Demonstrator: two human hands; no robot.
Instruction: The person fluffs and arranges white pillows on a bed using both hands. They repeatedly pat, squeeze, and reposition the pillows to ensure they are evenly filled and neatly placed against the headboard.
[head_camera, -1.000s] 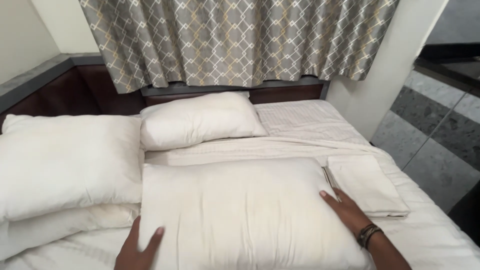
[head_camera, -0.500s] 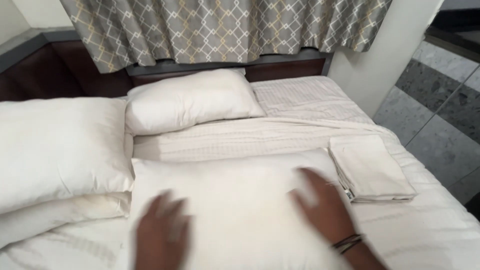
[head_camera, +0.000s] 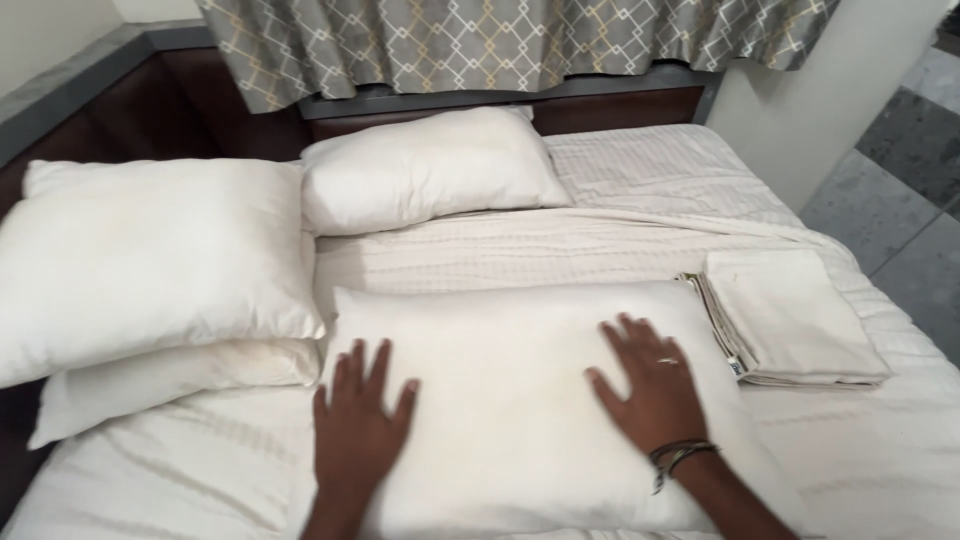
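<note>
1. Right now you have both palms flat on the white pillow (head_camera: 520, 400) that lies across the near part of the bed (head_camera: 880, 470), its long side running left to right in front of you.
2. Your left hand (head_camera: 358, 432) presses on the pillow's left part with the fingers (head_camera: 352, 372) spread and straight; nothing is pinched or gripped.
3. Your right hand (head_camera: 650, 385) rests on the right part, fingers fanned out too, with a ring on one finger and dark bands at the wrist.
4. Judging by the flat palms, the step in hand looks like smoothing or flattening the pillow, not lifting it.
5. Should you go on, a next move would call for even pressure from both hands, sweeping outward towards the pillow's ends so the filling spreads without bunching.
6. Mind the folded sheet (head_camera: 795, 318) just beside the pillow's right end; your right hand is near it, and a wide sweep could nudge it.
7. To your left, two stacked pillows (head_camera: 150, 270) sit touching the left end of your pillow, so there is little room to push that way.
8. One more pillow (head_camera: 430, 168) lies at the head of the bed under the patterned curtain (head_camera: 500, 40), well apart from your hands.
</note>
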